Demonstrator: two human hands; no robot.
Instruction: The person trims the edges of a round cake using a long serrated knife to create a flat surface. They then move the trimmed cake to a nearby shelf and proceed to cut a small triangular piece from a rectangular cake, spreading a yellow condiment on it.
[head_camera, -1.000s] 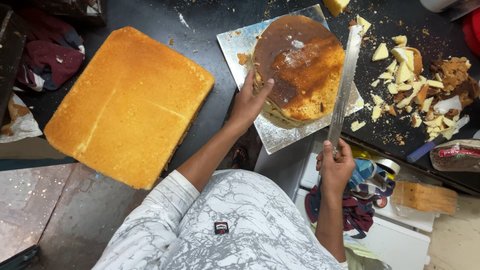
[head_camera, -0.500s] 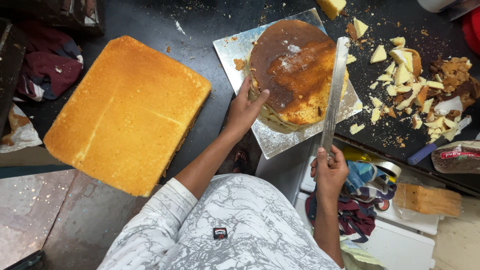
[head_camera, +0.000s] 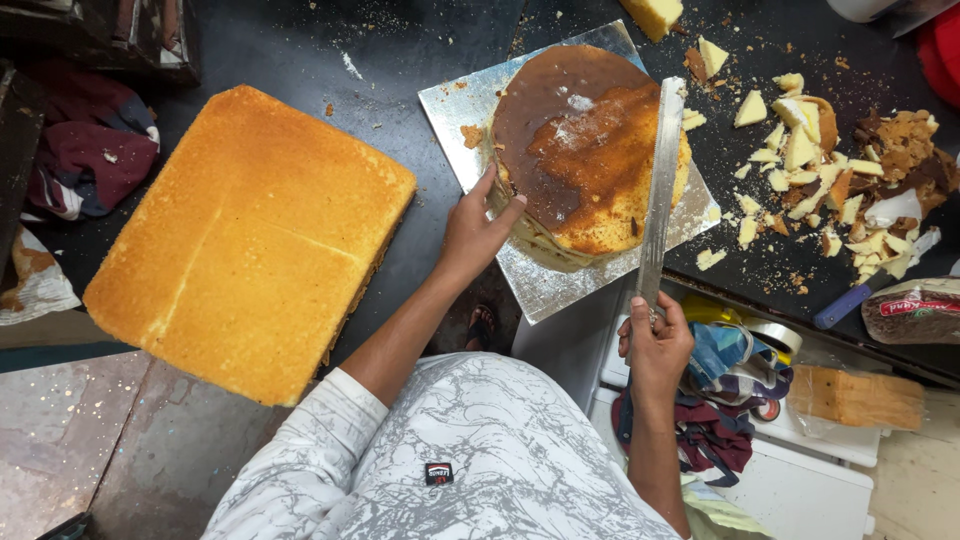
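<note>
A round sponge cake (head_camera: 580, 140) with a dark brown top sits on a silver square board (head_camera: 470, 110) on the black counter. My left hand (head_camera: 478, 225) rests against the cake's left side, fingers spread along its edge. My right hand (head_camera: 655, 345) grips the handle of a long knife (head_camera: 660, 185); the blade lies across the right part of the cake's top. A large rectangular golden sponge cake (head_camera: 250, 240) lies to the left.
Cake trimmings and crumbs (head_camera: 830, 180) are piled at the right, with a blue-handled tool (head_camera: 860, 290) beside them. A cake cube (head_camera: 652, 14) sits at the top. Cloths (head_camera: 80, 160) lie at the left. A brush (head_camera: 860, 395) and tape roll (head_camera: 775, 335) rest on a lower white shelf.
The knife blade has shifted left from beside the cake onto its right top. My left hand stays at the cake's left edge.
</note>
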